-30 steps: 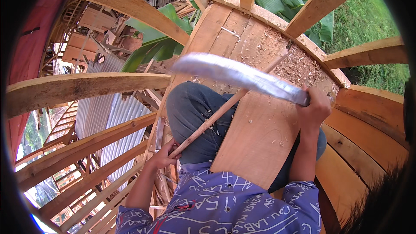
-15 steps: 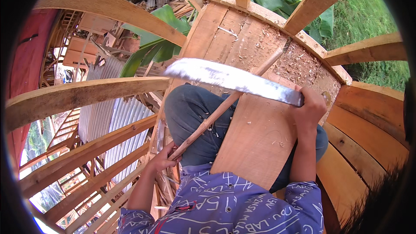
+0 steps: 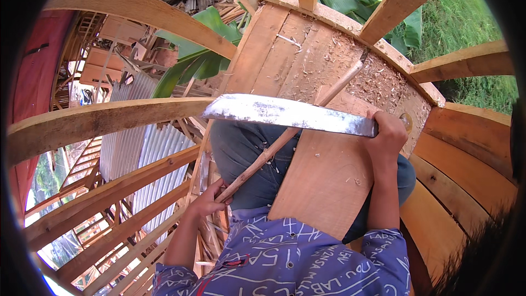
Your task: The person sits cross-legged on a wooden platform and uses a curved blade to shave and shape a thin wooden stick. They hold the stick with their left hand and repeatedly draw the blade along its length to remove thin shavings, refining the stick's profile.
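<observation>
Your right hand (image 3: 388, 131) is clenched on the handle of a long blade (image 3: 285, 114), raised level across a thin stick (image 3: 290, 138). Your left hand (image 3: 211, 200) grips the stick's lower end; it slants up-right over the plank (image 3: 323, 186), crossing beneath the blade.

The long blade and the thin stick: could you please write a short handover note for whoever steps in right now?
Right hand: shut on the handle of the long blade, held flat across the lap, tip to the left.
Left hand: shut on the lower end of the thin stick, which slants up under the blade to the wooden platform.
A flat board rests on the knees.
Done: wood shavings already litter the platform.
Left: the blade is above the stick; whether they touch cannot be told.
</observation>
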Demonstrator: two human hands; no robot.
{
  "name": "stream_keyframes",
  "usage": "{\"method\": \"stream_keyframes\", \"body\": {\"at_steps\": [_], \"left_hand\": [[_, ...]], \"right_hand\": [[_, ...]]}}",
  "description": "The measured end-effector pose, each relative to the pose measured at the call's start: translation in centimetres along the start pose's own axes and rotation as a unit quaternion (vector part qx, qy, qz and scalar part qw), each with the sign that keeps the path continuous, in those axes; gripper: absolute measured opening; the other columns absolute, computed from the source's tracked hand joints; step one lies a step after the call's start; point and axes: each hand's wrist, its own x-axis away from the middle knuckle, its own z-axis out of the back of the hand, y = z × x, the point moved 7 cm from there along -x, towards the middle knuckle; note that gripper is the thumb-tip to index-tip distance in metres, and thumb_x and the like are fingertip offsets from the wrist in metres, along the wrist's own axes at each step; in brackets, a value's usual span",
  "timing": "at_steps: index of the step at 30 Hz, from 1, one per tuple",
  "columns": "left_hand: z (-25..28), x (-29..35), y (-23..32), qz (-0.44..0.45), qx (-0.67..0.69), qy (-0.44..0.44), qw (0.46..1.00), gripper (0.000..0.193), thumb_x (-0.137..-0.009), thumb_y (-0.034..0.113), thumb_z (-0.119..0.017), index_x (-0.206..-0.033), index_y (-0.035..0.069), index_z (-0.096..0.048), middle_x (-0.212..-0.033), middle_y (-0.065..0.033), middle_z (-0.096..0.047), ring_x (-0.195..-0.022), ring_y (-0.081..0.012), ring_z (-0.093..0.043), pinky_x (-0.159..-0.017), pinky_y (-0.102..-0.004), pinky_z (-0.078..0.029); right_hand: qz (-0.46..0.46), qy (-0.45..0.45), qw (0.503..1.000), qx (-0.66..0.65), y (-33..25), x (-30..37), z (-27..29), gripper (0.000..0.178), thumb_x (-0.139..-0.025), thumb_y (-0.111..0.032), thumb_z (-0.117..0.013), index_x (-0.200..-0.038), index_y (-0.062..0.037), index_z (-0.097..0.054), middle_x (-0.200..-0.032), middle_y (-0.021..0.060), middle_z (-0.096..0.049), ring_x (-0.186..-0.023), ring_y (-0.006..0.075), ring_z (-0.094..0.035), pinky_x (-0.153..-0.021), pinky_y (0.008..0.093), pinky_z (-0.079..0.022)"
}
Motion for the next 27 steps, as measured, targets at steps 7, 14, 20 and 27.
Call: {"method": "stream_keyframes", "body": {"at_steps": [7, 14, 20, 27], "left_hand": [[0.5, -0.3, -1.0, -0.031, -0.013, -0.006, 0.999, 0.056, -0.058, -0.002, -0.058, -0.111, 0.006, -0.04, -0.083, -0.003, -0.05, -0.078, -0.0125, -0.052, -0.07, -0.0253, -0.041], [0.0, -0.2, -1.1, -0.029, 0.033, 0.007, 0.999, 0.059, -0.06, -0.004, -0.057, -0.117, 0.005, -0.041, -0.09, -0.0018, -0.049, -0.079, -0.0118, -0.051, -0.074, -0.0262, -0.042], [-0.2, 0.0, -0.1, -0.011, -0.002, 0.015, 1.0, 0.063, -0.058, -0.004, -0.056, -0.118, 0.005, -0.041, -0.095, -0.0021, -0.047, -0.08, -0.0123, -0.05, -0.077, -0.0261, -0.043], [0.3, 0.0, -1.8, -0.033, 0.066, 0.001, 0.997, 0.073, -0.057, -0.003, -0.057, -0.127, 0.007, -0.038, -0.094, -0.0023, -0.047, -0.079, -0.0119, -0.05, -0.07, -0.0265, -0.042]], "right_hand": [[0.013, 0.01, 1.0, -0.011, -1.5, 0.1, 0.5, 0.02, -0.076, -0.012, -0.068, -0.062, -0.0071, -0.054, -0.059, 0.0089, -0.053, -0.057, 0.0282, -0.054, -0.056, 0.0384, -0.039], [0.067, 0.014, 0.997, -0.024, -3.6, -0.6, -0.2, 0.021, -0.078, -0.017, -0.067, -0.064, -0.0075, -0.055, -0.059, 0.0086, -0.054, -0.056, 0.028, -0.056, -0.053, 0.0392, -0.04], [-0.123, 0.024, 0.989, 0.076, 3.4, 0.3, 1.2, 0.021, -0.077, -0.017, -0.067, -0.064, -0.0069, -0.056, -0.057, 0.0093, -0.056, -0.055, 0.03, -0.057, -0.053, 0.0397, -0.043], [0.019, -0.016, 1.0, -0.004, -2.3, -0.6, -0.4, 0.016, -0.077, -0.015, -0.067, -0.066, -0.0069, -0.059, -0.06, 0.0098, -0.058, -0.057, 0.0288, -0.058, -0.056, 0.0388, -0.043]]}}
